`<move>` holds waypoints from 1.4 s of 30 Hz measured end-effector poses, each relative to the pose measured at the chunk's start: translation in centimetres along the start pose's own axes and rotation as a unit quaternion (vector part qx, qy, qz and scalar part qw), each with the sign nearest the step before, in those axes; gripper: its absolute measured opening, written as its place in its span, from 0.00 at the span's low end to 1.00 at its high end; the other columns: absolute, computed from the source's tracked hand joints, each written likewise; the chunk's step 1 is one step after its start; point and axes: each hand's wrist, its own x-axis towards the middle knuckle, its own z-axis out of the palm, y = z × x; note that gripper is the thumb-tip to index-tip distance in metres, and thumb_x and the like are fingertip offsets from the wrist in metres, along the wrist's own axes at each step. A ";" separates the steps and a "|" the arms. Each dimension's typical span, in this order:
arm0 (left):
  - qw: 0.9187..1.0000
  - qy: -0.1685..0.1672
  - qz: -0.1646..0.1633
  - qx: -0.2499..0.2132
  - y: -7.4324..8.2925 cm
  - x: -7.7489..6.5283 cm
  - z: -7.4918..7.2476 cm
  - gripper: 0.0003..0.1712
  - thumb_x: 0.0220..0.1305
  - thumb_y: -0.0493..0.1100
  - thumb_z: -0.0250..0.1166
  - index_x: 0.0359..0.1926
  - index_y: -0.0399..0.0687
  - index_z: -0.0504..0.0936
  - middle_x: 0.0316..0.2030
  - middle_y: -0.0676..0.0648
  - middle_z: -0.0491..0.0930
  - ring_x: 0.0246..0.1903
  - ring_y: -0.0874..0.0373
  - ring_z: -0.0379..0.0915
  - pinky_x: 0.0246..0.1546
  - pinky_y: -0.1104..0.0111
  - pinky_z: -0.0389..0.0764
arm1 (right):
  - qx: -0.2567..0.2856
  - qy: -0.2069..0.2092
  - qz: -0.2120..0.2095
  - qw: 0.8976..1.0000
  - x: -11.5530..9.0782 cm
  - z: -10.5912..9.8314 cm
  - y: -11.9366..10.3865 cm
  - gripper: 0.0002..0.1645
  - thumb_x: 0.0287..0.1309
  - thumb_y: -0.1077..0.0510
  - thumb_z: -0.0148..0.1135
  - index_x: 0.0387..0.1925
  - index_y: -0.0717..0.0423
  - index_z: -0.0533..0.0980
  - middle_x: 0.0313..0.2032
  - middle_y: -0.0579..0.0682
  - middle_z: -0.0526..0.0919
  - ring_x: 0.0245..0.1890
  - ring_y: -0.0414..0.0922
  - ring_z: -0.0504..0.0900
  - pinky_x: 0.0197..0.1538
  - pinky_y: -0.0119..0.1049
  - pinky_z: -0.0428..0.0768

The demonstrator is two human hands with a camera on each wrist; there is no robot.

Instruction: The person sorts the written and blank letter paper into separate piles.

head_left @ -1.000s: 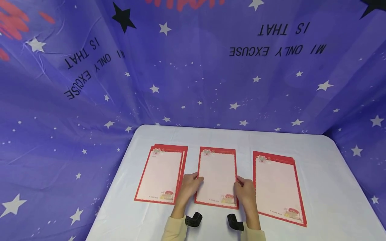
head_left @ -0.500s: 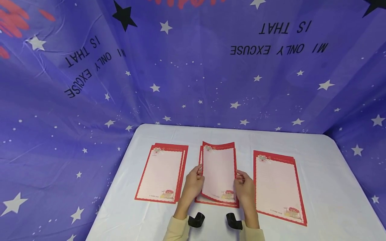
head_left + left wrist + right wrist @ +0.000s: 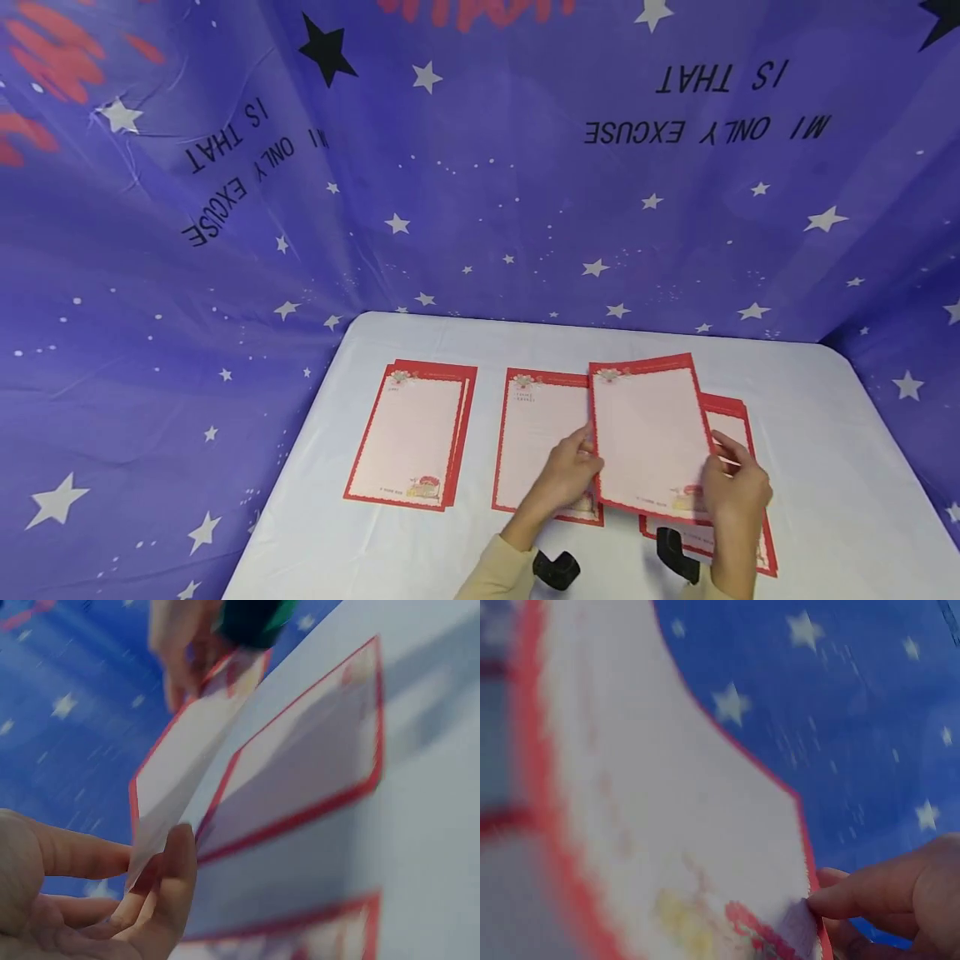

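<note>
A red-bordered sheet of paper (image 3: 651, 437), pale pink inside with a small printed drawing low on its right, is held up off the table between both hands. My left hand (image 3: 564, 477) pinches its left edge. On its right edge, my right hand (image 3: 738, 492) grips with thumb and fingers, as the right wrist view also shows. Below and to the left lies a similar middle sheet (image 3: 542, 442), with small writing near its top left. The lifted sheet covers much of the right-hand stack of paper (image 3: 729, 427).
Another stack of red-bordered paper (image 3: 412, 442) lies on the left of the white table (image 3: 817, 467), its sheets slightly offset. Black curved pieces (image 3: 557, 571) sit at both wrists. A purple star-printed cloth (image 3: 480, 208) hangs behind the table.
Both hands first held the sheet at the middle stack, then lifted it and carried it right, over the right-hand stack. A sheet with writing now shows in the middle.
</note>
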 end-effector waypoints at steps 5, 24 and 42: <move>0.998 -0.053 -0.018 0.035 0.5 0.4 4.6 0.40 0.66 0.30 0.64 0.77 0.35 0.64 0.40 0.53 0.79 0.20 0.66 0.72 0.23 0.74 0.70 | -0.023 0.035 0.020 0.999 1.9 -2.9 2.0 0.27 0.65 0.66 0.47 0.63 0.67 0.78 0.52 0.70 0.81 0.25 0.24 0.64 0.29 0.24 0.64; 0.977 -0.116 -0.056 0.168 -1.1 1.1 6.8 0.38 0.69 0.37 0.63 0.77 0.34 0.64 0.24 0.54 0.81 0.21 0.58 0.83 0.40 0.74 0.80 | -0.063 0.006 0.023 0.998 1.9 -1.6 6.5 0.30 0.61 0.69 0.48 0.64 0.79 0.70 0.60 0.86 0.61 0.62 0.80 0.61 0.62 0.68 0.61; 0.949 0.160 0.017 0.271 -0.7 -1.6 -4.3 0.14 0.65 0.36 0.67 0.50 0.33 0.83 0.35 0.44 0.76 0.37 0.47 0.76 0.37 0.55 0.78 | 0.011 -0.233 -0.082 0.969 -3.9 6.4 -0.5 0.22 0.72 0.66 0.54 0.64 0.67 0.76 0.56 0.67 0.82 0.54 0.60 0.80 0.48 0.34 0.77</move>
